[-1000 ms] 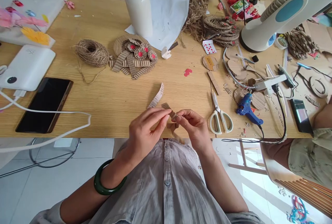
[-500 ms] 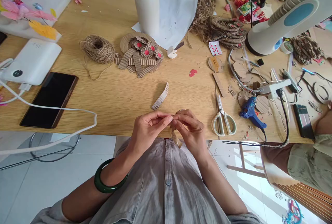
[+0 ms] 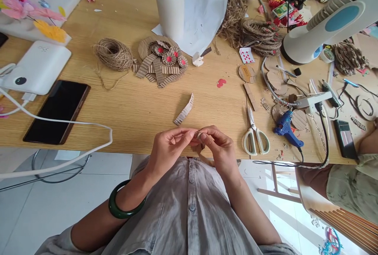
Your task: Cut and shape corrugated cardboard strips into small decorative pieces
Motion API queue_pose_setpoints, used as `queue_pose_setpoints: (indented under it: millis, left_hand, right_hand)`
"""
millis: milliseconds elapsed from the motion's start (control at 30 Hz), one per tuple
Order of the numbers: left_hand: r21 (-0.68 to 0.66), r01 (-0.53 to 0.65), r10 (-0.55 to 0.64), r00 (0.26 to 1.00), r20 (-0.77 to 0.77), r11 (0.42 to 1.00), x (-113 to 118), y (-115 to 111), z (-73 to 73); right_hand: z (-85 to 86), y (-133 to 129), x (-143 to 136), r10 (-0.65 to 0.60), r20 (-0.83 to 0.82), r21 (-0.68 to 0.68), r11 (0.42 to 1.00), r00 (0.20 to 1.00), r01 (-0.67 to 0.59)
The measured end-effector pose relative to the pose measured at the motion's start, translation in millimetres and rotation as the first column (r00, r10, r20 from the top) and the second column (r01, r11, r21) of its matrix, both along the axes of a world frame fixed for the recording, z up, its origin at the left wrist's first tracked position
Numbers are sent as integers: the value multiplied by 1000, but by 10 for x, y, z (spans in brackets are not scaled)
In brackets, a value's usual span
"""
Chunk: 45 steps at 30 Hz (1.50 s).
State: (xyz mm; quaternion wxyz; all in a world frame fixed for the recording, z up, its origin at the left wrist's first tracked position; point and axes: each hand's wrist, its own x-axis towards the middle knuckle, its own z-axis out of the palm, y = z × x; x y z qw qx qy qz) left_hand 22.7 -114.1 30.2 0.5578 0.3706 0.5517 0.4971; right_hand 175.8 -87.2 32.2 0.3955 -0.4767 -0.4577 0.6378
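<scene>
Cardboard strip (image 3: 202, 155) just below frame centre, and it's pinched from both sides, left hand (image 3: 169, 147) and right hand (image 3: 221, 146) clamped on it, scissors (image 3: 251, 133) lying on the desk (image 3: 141, 115), lower right!

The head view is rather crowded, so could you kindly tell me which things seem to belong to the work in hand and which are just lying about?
Likely belong:
- brown strip held in left hand and right hand
- loose corrugated strip
- scissors
- blue glue gun

Probably just lying about:
- power bank
- phone beside it
- white flask
</scene>
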Motion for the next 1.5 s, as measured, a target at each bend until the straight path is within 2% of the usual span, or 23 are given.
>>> queue_pose_setpoints:
  millis: [100, 300, 433, 600, 767, 833, 1000, 1100, 1233, 1400, 1500]
  left_hand:
    - [29, 10, -9, 1000, -26, 1000, -8, -17, -25]
    - [82, 21, -4, 978, -206, 996, -18, -25, -31]
    - [56, 23, -14, 986, -164, 998, -4, -22, -14]
    - [39, 2, 3, 994, -110, 999, 40, -29, 29]
    - [143, 26, 14, 962, -273, 989, 50, -65, 51]
    - [144, 41, 6, 952, -305, 989, 33, -71, 41]
    - [41, 41, -34, 986, -162, 998, -17, -62, -23]
    - [46, 33, -22, 977, -214, 998, -37, -31, -90]
    - [130, 3, 32, 961, -274, 992, -59, 63, -156]
    - [96, 20, 6, 964, -264, 995, -82, 143, -113]
    - [123, 55, -19, 961, -275, 991, -87, 153, -112]
  right_hand:
    - [-13, -4, -5, 1, -18, -32, 1000, 1000, -2]
    - [-52, -5, 10, 57, -106, -122, 990, 993, -70]
    - [-95, -15, 39, 70, -203, -173, 979, 977, -106]
    - [-115, -27, 49, 10, -194, -172, 984, 981, -44]
    - [-104, -32, 31, -9, -177, -137, 990, 984, -15]
    - [-100, -31, 33, -4, -176, -144, 989, 984, -22]
    - [-101, -21, 78, 11, -191, -186, 981, 981, -47]
    - [-101, -2, 123, 6, -163, -169, 985, 987, -34]
    - [-36, 58, 210, 21, -49, -84, 996, 999, -25]
    - [91, 167, 330, -37, 61, -42, 998, 997, 39]
    - [79, 226, 363, -79, 66, 12, 997, 995, 79]
